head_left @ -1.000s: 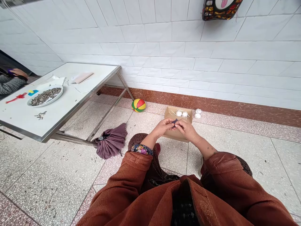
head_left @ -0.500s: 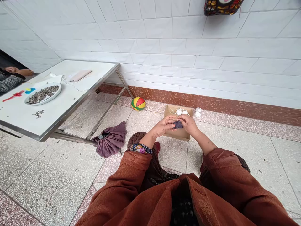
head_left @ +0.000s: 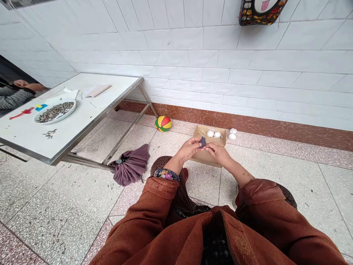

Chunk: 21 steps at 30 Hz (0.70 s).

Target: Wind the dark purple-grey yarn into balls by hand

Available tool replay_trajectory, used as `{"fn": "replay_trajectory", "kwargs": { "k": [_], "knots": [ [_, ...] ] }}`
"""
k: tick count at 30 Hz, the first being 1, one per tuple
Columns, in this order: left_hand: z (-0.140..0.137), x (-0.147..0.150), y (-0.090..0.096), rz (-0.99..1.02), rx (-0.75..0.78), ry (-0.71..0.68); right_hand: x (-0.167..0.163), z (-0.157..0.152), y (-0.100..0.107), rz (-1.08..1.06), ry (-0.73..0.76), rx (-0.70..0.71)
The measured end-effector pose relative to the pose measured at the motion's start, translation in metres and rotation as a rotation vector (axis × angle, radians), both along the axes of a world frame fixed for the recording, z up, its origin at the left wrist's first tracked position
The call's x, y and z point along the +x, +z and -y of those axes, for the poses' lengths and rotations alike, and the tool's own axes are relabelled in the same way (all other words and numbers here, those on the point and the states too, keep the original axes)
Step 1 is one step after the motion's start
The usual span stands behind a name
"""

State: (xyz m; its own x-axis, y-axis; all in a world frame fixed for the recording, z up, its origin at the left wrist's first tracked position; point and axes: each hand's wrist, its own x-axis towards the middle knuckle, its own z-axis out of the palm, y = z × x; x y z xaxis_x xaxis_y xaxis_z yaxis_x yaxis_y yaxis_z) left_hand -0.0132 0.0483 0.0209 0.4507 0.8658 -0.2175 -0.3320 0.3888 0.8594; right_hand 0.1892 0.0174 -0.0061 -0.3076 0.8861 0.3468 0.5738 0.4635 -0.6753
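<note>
A small dark purple-grey piece of fabric, apparently knitted or crocheted (head_left: 203, 142), is held up between the thumb and fingers of my left hand (head_left: 189, 150). My right hand (head_left: 220, 153) is closed in a pinch at the right edge of this piece; whatever it grips is too small to make out. Beneath both hands lies a shallow cardboard box (head_left: 205, 158). White balls of yarn (head_left: 214, 133) with loose strands sit at its far end. More white balls (head_left: 232, 134) rest on the floor just right of the box.
A metal-framed white table (head_left: 91, 106) stands at left, bearing a plate (head_left: 72, 106) of sunflower seeds. A purple cloth bag (head_left: 132, 163) leans by its leg. A colourful ball (head_left: 163, 123) lies near the tiled wall (head_left: 215, 59). Another person's sleeve (head_left: 13, 96) shows far left.
The dark piece has been turned upright and shifted left within my left hand. My right hand has dropped slightly and drawn back from its top to its right edge. The view has tilted slightly upward.
</note>
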Motion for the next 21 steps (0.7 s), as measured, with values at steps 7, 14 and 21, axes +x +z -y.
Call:
{"fn": "replay_trajectory", "kwargs": {
  "k": [7, 14, 21],
  "knots": [
    [-0.001, 0.004, -0.005, -0.149, 0.067, 0.071, -0.007, 0.012, 0.021, -0.043, 0.106, -0.028],
    [0.007, 0.011, 0.001, -0.193, 0.224, -0.176, 0.007, -0.011, 0.028, -0.078, -0.014, 0.061],
    [0.0, 0.005, 0.0, -0.018, 0.204, -0.012, 0.007, -0.017, 0.006, -0.029, -0.097, -0.038]
  ]
}}
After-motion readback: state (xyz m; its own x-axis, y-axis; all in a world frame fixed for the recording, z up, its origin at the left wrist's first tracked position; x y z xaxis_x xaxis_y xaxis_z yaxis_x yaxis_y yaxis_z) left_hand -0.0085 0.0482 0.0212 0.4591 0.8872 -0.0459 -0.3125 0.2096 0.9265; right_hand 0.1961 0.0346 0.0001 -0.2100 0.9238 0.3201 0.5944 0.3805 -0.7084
